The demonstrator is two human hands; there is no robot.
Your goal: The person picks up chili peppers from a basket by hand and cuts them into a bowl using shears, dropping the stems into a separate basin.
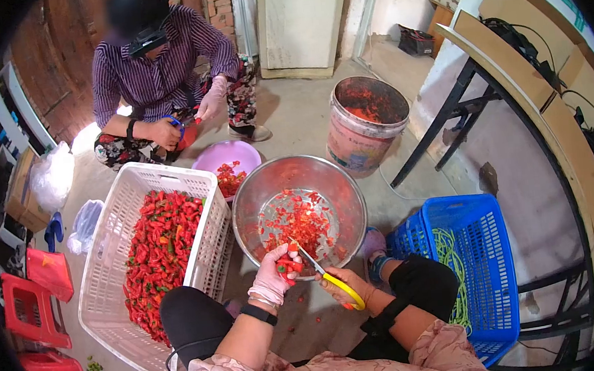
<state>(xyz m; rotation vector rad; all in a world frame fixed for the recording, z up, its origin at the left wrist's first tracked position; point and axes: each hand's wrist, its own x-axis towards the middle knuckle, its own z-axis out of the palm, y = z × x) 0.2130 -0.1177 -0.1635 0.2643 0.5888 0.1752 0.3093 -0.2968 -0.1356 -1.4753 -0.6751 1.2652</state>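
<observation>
My left hand [273, 274], in a thin pale glove, is closed around a few red peppers [288, 265] at the near rim of a large steel bowl [240, 222]. My bare right hand [344, 285] grips yellow-handled scissors [343, 289], whose blades point at the peppers. Cut red pepper pieces [296, 221] lie in the bowl below. On the left, a white plastic crate [198, 187] holds a heap of whole red peppers [164, 239].
Across from me a person [160, 77] squats, holding blue scissors and a pepper above a pink basin [237, 152]. A red-stained bucket [363, 137] stands behind the bowl. A blue crate [490, 253] with green cord is at right; red stools [36, 311] stand left.
</observation>
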